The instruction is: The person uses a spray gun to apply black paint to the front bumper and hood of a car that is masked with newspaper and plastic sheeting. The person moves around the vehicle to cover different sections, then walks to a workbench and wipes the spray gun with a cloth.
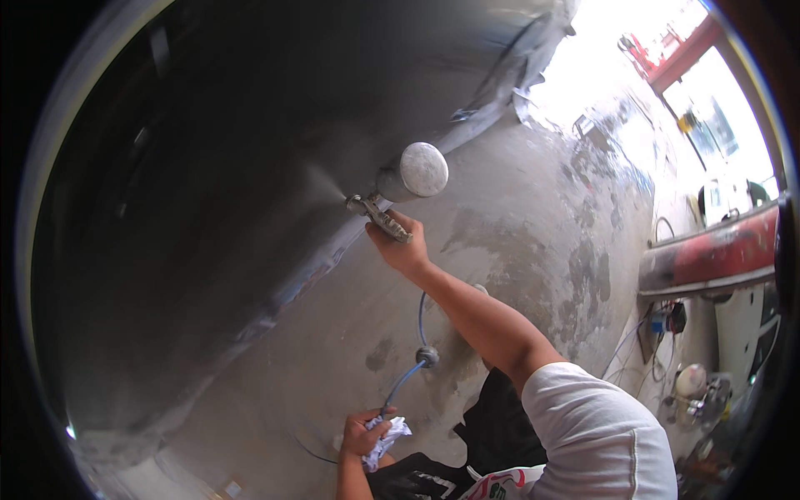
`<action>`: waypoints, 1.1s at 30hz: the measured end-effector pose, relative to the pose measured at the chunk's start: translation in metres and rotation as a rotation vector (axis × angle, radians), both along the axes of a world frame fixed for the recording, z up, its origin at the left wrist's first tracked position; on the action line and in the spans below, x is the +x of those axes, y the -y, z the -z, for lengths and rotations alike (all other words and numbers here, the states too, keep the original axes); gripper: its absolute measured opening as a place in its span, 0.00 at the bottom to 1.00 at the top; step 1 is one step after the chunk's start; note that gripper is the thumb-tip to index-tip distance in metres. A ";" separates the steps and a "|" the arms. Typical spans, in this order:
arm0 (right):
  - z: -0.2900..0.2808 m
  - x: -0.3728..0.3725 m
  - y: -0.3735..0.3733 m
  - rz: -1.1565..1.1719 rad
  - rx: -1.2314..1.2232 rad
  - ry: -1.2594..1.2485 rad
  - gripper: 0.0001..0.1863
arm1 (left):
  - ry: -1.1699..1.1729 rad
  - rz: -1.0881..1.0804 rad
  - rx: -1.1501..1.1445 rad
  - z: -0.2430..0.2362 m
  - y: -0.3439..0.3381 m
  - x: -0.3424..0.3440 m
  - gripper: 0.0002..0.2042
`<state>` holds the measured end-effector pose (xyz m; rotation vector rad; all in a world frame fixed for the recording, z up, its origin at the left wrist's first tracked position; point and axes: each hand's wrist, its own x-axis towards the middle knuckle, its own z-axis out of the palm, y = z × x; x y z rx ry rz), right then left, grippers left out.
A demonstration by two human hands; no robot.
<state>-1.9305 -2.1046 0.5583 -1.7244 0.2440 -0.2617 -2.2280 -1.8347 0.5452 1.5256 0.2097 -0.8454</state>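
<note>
- My left hand (358, 434) has its fingers curled around a blue hose (403, 382) and a crumpled white rag (392, 438).
- My right hand (405, 245) wraps the spray gun (385, 220), beside the dark panel (200, 183).
- Mist flows; how much is coated or left, I can't tell.

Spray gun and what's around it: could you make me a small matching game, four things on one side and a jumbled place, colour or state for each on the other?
Things
1. spray gun
2. hose
3. crumpled wad
4. large dark surface

Descriptions
A. white, bunched in the left hand
B. filling the upper left of the view
C. held in the right hand, mist at its front
D. blue, with a dark round fitting along it

Pairs: 1-C, 2-D, 3-A, 4-B
</note>
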 end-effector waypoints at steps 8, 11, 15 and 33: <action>-0.023 0.088 0.201 0.130 0.002 -0.027 0.11 | -0.074 0.172 0.100 -0.057 0.159 0.102 0.14; -0.004 0.127 0.288 0.169 -0.010 0.015 0.11 | -0.042 0.204 0.137 -0.054 0.246 0.143 0.14; -0.012 0.177 0.370 0.227 -0.030 0.031 0.11 | 0.009 0.368 0.230 -0.090 0.313 0.195 0.15; -0.010 0.327 0.620 0.735 -0.246 0.068 0.16 | 0.193 0.445 0.211 -0.107 0.435 0.274 0.14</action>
